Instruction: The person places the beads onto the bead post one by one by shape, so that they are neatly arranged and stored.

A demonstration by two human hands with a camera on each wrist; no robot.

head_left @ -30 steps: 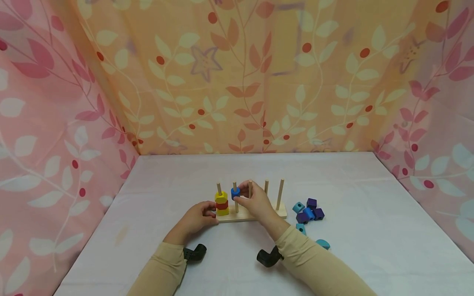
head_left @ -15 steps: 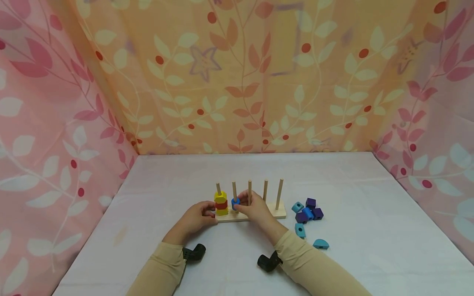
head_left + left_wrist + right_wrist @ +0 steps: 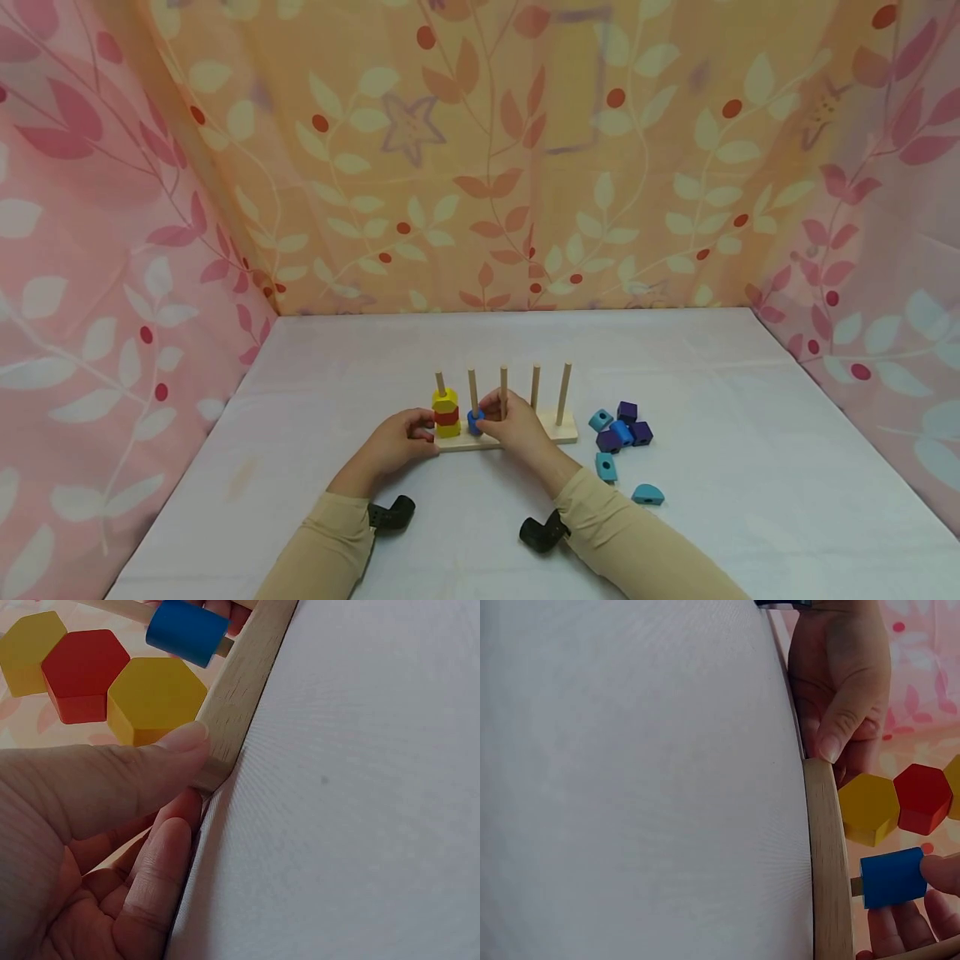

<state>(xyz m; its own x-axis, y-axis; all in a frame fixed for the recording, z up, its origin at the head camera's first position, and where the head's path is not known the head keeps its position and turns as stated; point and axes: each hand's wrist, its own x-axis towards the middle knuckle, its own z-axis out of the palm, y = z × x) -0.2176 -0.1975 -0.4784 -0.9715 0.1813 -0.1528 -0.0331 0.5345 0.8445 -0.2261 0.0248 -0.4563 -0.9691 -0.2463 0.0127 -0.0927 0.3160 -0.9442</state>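
Observation:
A wooden peg board [image 3: 467, 442] with several upright pegs stands on the table. My left hand [image 3: 392, 440] holds its left end, and the left wrist view shows the thumb [image 3: 112, 776] along the corner. On the leftmost peg sit a yellow hexagonal bead [image 3: 445, 400], a red hexagonal bead [image 3: 446, 416] and a yellow one [image 3: 868, 808] at the bottom. My right hand [image 3: 519, 427] pinches a blue bead [image 3: 473, 422] threaded low on the second peg. A short length of peg [image 3: 856, 886] shows between this bead and the base. The right fingers partly hide the middle peg.
Right of the board lie several loose beads: purple ones [image 3: 641, 433], a blue one [image 3: 622, 432], and teal ones, including a half-round teal bead [image 3: 648, 495]. Three pegs to the right, such as the rightmost peg [image 3: 564, 394], carry no beads. Patterned curtains [image 3: 495, 167] surround the white table.
My right hand has brought the blue bead down the second peg from near its top to just above the base. The left hand stays on the board's end.

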